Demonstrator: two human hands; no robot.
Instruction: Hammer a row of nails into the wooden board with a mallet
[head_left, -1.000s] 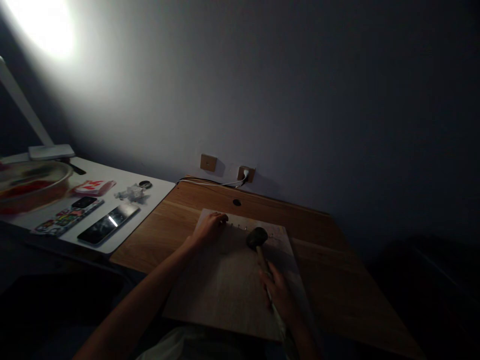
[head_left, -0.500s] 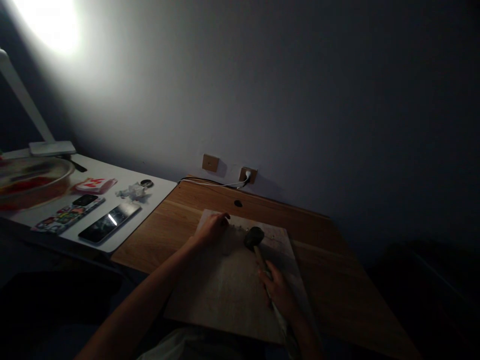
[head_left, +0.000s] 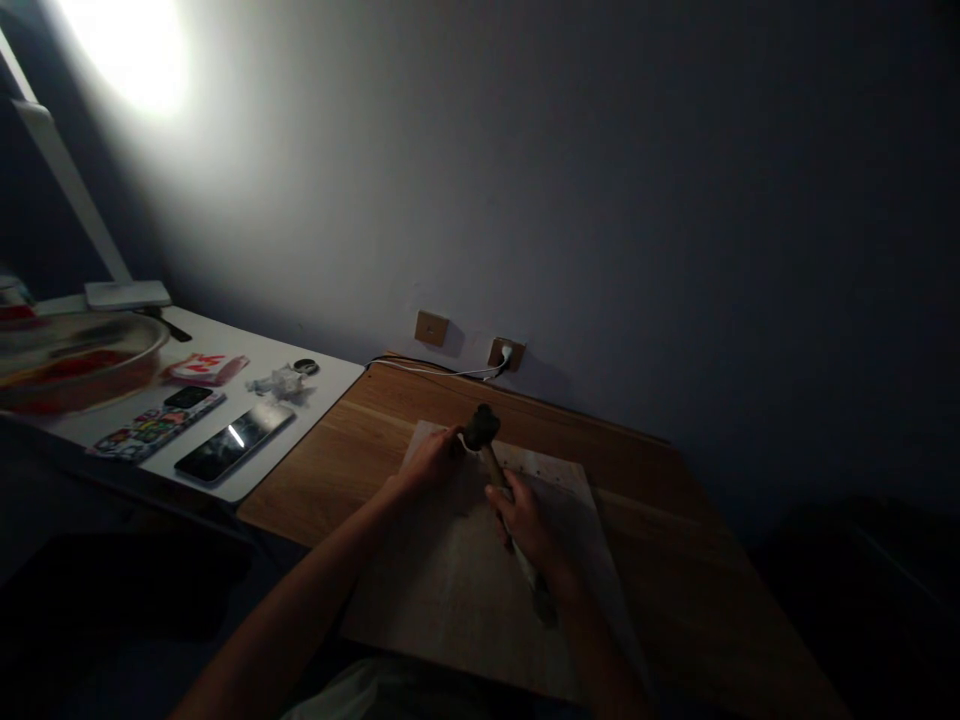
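Note:
In the head view my right hand (head_left: 527, 522) is closed around the handle of a hammer (head_left: 481, 428) with a dark, thick head and a pale handle. The hammer's head is raised beside the fingertips of my left hand (head_left: 430, 460). That hand rests at the upper left of a pale wooden board (head_left: 457, 610), its fingers drawn together. Whatever they pinch is too small and dark to make out. A row of small dark points, possibly nails, runs along the board's far part, to the right of the hammer.
The board lies on a brown wooden desk (head_left: 322, 480). A white table (head_left: 259, 350) adjoins at left, with a phone (head_left: 234, 443), a patterned case (head_left: 154, 428), crumpled paper (head_left: 283, 385), a plastic bowl (head_left: 90, 375) and a lamp (head_left: 127, 293). Wall sockets (head_left: 506, 354) and cables are behind.
The hammer has come up and to the left, its head now close to my left fingertips. My left hand stays nearly in place on the board. The whole view has shifted slightly.

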